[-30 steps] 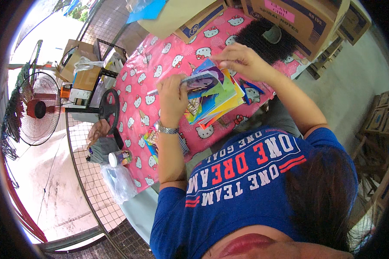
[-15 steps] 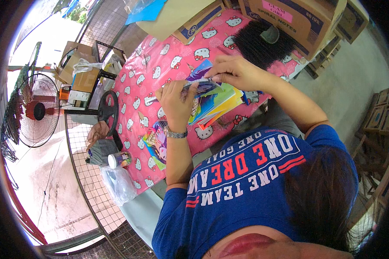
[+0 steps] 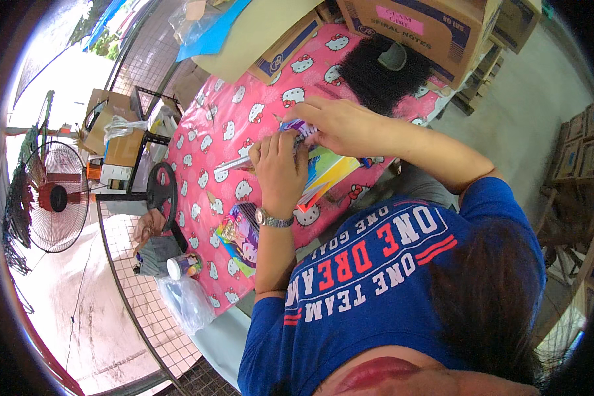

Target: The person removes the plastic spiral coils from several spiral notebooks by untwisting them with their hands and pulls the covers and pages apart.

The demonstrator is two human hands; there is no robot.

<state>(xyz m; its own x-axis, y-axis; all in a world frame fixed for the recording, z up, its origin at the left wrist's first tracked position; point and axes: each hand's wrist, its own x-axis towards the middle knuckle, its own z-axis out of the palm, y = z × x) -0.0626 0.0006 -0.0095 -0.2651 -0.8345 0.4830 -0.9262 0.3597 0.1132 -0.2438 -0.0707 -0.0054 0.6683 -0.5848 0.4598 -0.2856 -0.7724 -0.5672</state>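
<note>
My left hand (image 3: 278, 165) is closed around a notebook (image 3: 301, 128) with a purple and blue printed cover, tilted up off the table. My right hand (image 3: 333, 127) has its fingers bent down at the notebook's far edge, pinching there; the fingertips are partly hidden. From beside my left fingers a thin pale strip (image 3: 233, 164) juts out to the left. Under and beside my hands lies a fanned pile of bright printed covers (image 3: 330, 177). Another pile with a cartoon picture (image 3: 241, 237) lies left of my left wrist.
A pink patterned cloth (image 3: 201, 178) covers the table. Beyond my right hand is a heap of thin black strands (image 3: 383, 76), near a large carton (image 3: 419, 39). At the left edge stand a white-lidded jar (image 3: 183, 266) and a plastic bag (image 3: 188, 303). A fan (image 3: 58, 198) stands farther left.
My right hand has come down closer to my left hand, over the notebook's edge, covering more of it. The whole view has shifted slightly.
</note>
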